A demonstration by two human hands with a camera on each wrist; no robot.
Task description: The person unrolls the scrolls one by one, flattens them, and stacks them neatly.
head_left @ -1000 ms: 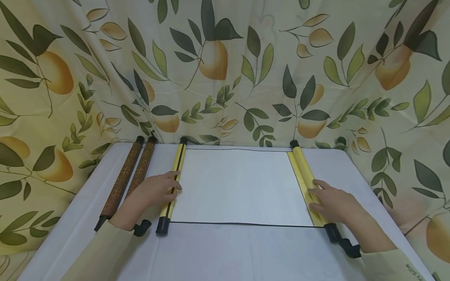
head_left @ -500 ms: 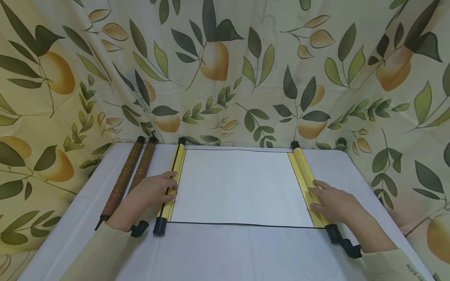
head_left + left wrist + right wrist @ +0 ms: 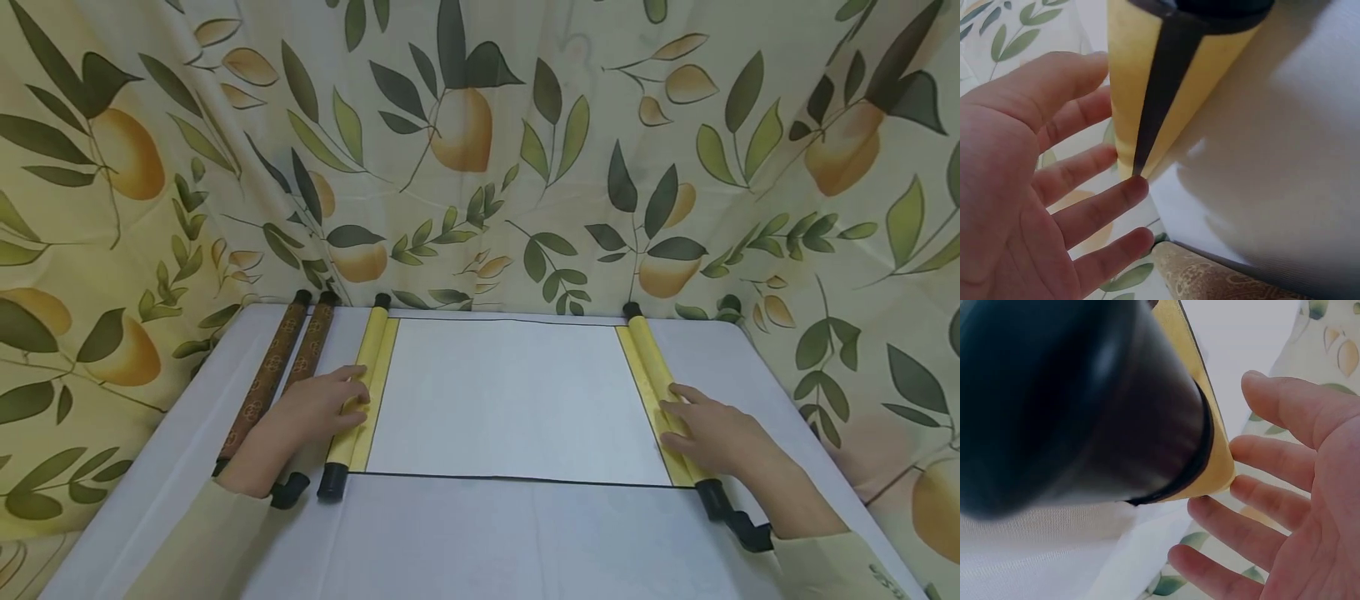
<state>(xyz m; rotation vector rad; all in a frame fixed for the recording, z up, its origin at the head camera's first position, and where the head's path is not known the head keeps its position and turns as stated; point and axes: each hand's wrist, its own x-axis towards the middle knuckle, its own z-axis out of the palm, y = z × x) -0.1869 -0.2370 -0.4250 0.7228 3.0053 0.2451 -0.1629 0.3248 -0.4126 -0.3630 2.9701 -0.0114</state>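
Note:
A paper scroll (image 3: 510,400) lies unrolled on the white table, its blank white sheet bordered in yellow. My left hand (image 3: 315,408) rests its fingertips on the yellow left roll (image 3: 375,333), which has black end caps. In the left wrist view those fingers (image 3: 1104,212) are spread and nearly straight along the roll, and a black stripe (image 3: 1169,81) runs down its side. On the other side, my right hand (image 3: 720,433) touches the yellow right roll (image 3: 648,350). The right wrist view has a black end cap (image 3: 1166,419) up close, with extended fingertips (image 3: 1200,506) at the yellow roll.
Two brown patterned rolls lie at the left, an outer roll (image 3: 262,383) and an inner roll (image 3: 313,342) partly hidden by my left hand and forearm. A crooked black piece (image 3: 750,533) sits by the right roll's near end. A fruit-print curtain (image 3: 555,167) hangs behind the table.
The left roll has turned and shifted left under my left hand; its black stripe has gone from the head view and more yellow border shows. My right hand and the right roll stay put.

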